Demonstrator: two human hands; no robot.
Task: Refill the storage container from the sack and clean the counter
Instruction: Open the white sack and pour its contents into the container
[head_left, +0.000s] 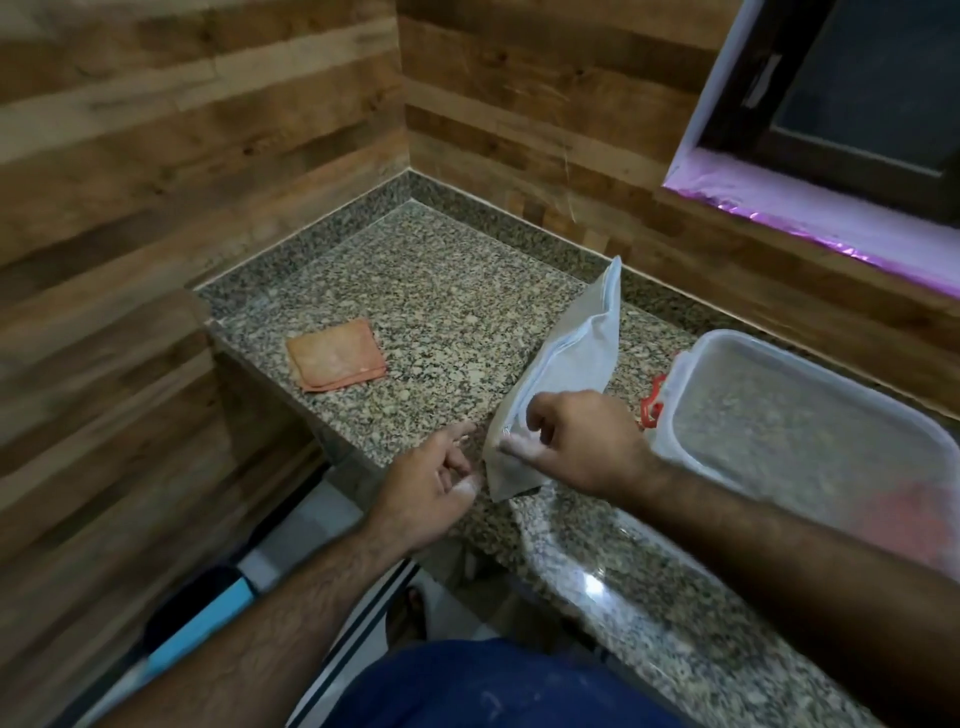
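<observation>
I see my right hand pinching the zip end of the soft, floppy sack. My left hand is spread, near it. I'd hold both top corners.

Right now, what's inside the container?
The container looks empty: through its clear lid and walls only the counter's speckle shows. Its near right end is blurred, with a reddish smear there, so I can't tell what that is.

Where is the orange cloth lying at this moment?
In the head view, the folded orange cloth lies flat on the granite counter, left of the zippered sack, apart from both hands.
</observation>
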